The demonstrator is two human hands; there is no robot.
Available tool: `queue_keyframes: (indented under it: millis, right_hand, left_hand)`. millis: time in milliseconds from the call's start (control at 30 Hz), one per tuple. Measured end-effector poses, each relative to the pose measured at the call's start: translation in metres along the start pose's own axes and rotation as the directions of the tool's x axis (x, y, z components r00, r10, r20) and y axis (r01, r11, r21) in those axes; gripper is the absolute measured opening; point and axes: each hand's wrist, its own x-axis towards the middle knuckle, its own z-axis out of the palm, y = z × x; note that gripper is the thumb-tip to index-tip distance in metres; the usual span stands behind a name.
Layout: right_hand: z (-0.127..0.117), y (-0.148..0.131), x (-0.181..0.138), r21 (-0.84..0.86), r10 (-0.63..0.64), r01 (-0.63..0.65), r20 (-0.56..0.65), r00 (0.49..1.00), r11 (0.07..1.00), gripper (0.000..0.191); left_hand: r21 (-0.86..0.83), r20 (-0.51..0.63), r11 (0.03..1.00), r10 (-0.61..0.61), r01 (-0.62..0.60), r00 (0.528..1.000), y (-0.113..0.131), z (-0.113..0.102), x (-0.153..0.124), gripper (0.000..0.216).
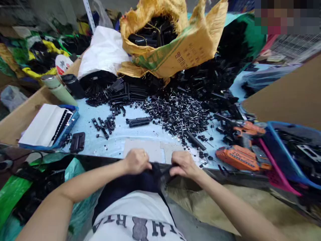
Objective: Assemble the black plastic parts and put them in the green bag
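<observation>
My left hand (137, 161) is closed at the front edge of the workbench, thumb pointing right. My right hand (184, 164) is closed a short way to the right, thumb pointing left. Between the two hands is a dark, blurred piece (157, 169), close against the bench edge; its kind cannot be made out. Just beyond the hands lies a flat grey board (144, 149). Farther back are a pair of long black plastic parts (138, 122) and a large heap of small black pieces with metal pins (180, 113).
An orange cordless power tool (237, 157) lies at right, beside a blue basket (278, 150) of parts. A yellow woven sack (173, 58) stands behind the heap. At left are a blue tray (75, 117) with white sheets, a black plate-like part (77, 142) and a pale green bottle (60, 91).
</observation>
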Motion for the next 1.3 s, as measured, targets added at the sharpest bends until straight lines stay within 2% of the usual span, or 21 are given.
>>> queue_keyframes:
  millis: [133,200,267,300,367,433,500,600,667,733,867,933,1000,1067,1133,1200,1267,1300]
  right_hand:
    - [0.016,-0.039,-0.003,0.265,0.021,-0.021,0.003,1.000,0.964,0.063]
    - [0.023,-0.040,-0.004,0.316,0.086,-0.086,0.014,0.996,0.945,0.065]
    - [0.028,-0.028,-0.005,0.287,0.119,-0.129,0.053,0.992,0.949,0.068]
    - [0.029,-0.019,-0.004,0.224,0.144,-0.160,0.085,0.986,0.961,0.070]
    - [0.030,-0.001,-0.001,-0.037,0.268,-0.266,0.165,0.949,0.963,0.071]
    - [0.031,0.010,0.007,-0.375,0.442,-0.344,0.218,0.870,0.861,0.069]
    - [0.035,0.012,0.018,-0.578,0.512,-0.296,0.253,0.821,0.760,0.066]
    - [0.043,0.009,0.036,-0.622,0.405,-0.126,0.330,0.853,0.772,0.059]
    - [0.047,0.009,0.046,-0.610,0.330,-0.027,0.390,0.860,0.792,0.049]
    - [0.048,0.012,0.051,-0.576,0.267,0.059,0.464,0.845,0.815,0.043]
    - [0.048,0.019,0.053,-0.476,0.132,0.193,0.568,0.812,0.858,0.044]
    - [0.047,0.020,0.048,-0.462,0.106,0.199,0.554,0.826,0.864,0.049]
    - [0.042,0.020,0.039,-0.481,0.129,0.148,0.497,0.858,0.864,0.058]
    - [0.033,0.017,0.026,-0.526,0.210,0.048,0.419,0.883,0.849,0.066]
    - [0.019,0.012,0.012,-0.537,0.272,-0.032,0.374,0.887,0.843,0.068]
    - [0.007,0.002,-0.001,-0.425,0.216,-0.034,0.388,0.896,0.905,0.068]
    - [0.002,-0.012,-0.007,-0.162,0.043,0.025,0.398,0.916,0.986,0.066]
    - [0.003,-0.019,-0.008,-0.011,-0.045,0.052,0.374,0.926,0.999,0.064]
  left_hand:
    - [-0.189,0.012,0.981,-0.038,0.040,0.999,0.046,-0.010,-0.006,0.062]
    - [-0.199,0.040,0.975,-0.096,0.103,0.995,0.050,-0.014,-0.008,0.063]
    - [-0.131,0.114,0.976,-0.160,0.174,0.981,0.038,-0.016,-0.009,0.063]
    - [-0.053,0.164,0.974,-0.210,0.222,0.964,0.028,-0.017,-0.010,0.062]
    - [0.201,0.240,0.921,-0.377,0.334,0.895,0.004,-0.017,-0.011,0.061]
    - [0.458,0.258,0.794,-0.549,0.399,0.795,-0.020,-0.014,-0.012,0.060]
    - [0.598,0.270,0.693,-0.648,0.403,0.712,-0.035,-0.009,-0.010,0.061]
    - [0.650,0.298,0.646,-0.700,0.399,0.649,-0.039,-0.004,-0.007,0.061]
    - [0.652,0.304,0.638,-0.716,0.410,0.629,-0.036,-0.003,-0.006,0.062]
    - [0.633,0.334,0.656,-0.710,0.411,0.620,-0.032,-0.001,-0.008,0.062]
    - [0.600,0.358,0.675,-0.706,0.429,0.611,-0.029,0.004,-0.015,0.061]
    - [0.597,0.342,0.670,-0.710,0.440,0.616,-0.029,0.005,-0.017,0.060]
    - [0.587,0.314,0.681,-0.691,0.439,0.651,-0.029,0.005,-0.020,0.059]
    - [0.562,0.282,0.728,-0.615,0.393,0.736,-0.026,0.003,-0.025,0.059]
    - [0.519,0.256,0.802,-0.476,0.295,0.841,-0.018,0.001,-0.032,0.059]
    - [0.404,0.230,0.895,-0.302,0.191,0.925,-0.002,-0.003,-0.038,0.060]
    - [0.195,0.172,0.972,-0.163,0.128,0.972,0.020,-0.009,-0.040,0.061]
    - [0.073,0.133,0.991,-0.121,0.112,0.984,0.031,-0.012,-0.039,0.061]
